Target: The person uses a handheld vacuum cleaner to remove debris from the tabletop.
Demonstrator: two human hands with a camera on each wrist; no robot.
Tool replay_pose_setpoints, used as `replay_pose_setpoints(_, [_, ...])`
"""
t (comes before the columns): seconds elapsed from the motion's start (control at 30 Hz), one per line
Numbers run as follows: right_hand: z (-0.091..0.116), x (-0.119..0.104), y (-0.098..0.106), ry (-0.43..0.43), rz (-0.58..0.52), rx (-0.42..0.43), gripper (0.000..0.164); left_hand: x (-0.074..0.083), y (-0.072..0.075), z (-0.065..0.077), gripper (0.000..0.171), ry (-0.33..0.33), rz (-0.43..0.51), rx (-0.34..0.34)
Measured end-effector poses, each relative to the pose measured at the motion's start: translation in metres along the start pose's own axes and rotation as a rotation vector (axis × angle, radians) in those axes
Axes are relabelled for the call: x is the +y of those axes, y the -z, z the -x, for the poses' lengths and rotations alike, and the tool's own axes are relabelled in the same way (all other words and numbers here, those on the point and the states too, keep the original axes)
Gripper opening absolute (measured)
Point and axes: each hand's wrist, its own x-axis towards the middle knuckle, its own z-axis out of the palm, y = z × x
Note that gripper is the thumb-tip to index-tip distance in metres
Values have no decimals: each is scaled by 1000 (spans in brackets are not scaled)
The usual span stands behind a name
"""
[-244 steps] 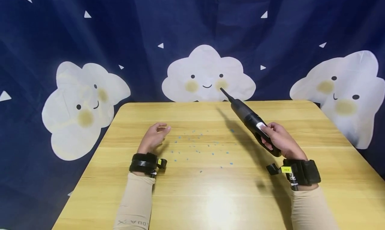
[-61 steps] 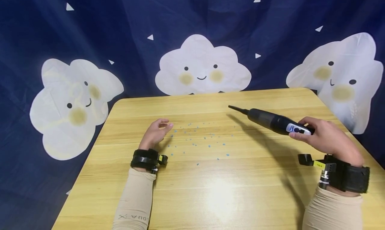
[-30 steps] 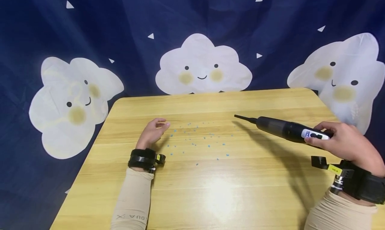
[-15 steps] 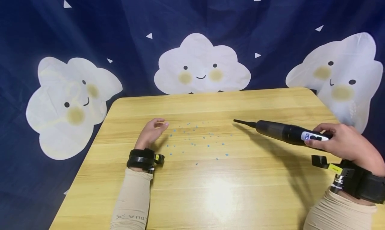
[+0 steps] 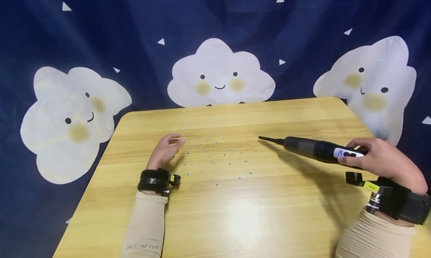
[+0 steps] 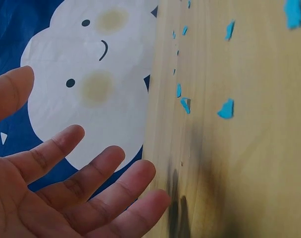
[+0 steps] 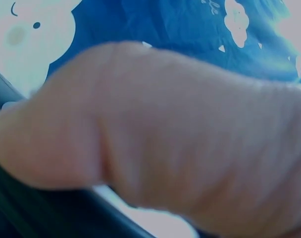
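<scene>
My right hand (image 5: pixel 384 158) grips a black handheld vacuum cleaner (image 5: pixel 308 148) by its handle, thumb beside the white control panel. Its thin nozzle (image 5: pixel 271 140) points left and stands a little above the table, right of the scattered blue paper scraps (image 5: pixel 230 163). In the right wrist view, the blurred right hand (image 7: pixel 155 129) covers most of the dark vacuum body (image 7: pixel 86 213). My left hand (image 5: pixel 165 150) holds nothing, left of the scraps. Up close in the left wrist view, the left hand (image 6: pixel 91 193) has its fingers spread, with several blue scraps (image 6: pixel 227 109) beyond them.
The wooden table (image 5: pixel 208 220) has rounded far corners. Behind it hangs a dark blue curtain (image 5: pixel 144 22) printed with white smiling clouds (image 5: pixel 220 67). Each forearm wears a black wrist strap, the left strap (image 5: pixel 153 180) and the right strap (image 5: pixel 404 203), with a small camera.
Since the oldest frame, the vacuum has swung right and down, its nozzle dropping from an upward tilt to nearly level. During the last second the nozzle tip lowered slightly. The left hand stays about the same.
</scene>
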Motion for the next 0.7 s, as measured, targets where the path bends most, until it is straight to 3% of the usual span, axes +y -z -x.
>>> replay_pose_setpoints(0.33, [2,-4,2,22,-8,5,30,-1,1,0,59,-18,27,-33])
replay_pose_setpoints(0.7, [-1,-6,1,13,-21,-17,36,-2,0,-2,60,-18,20,-26])
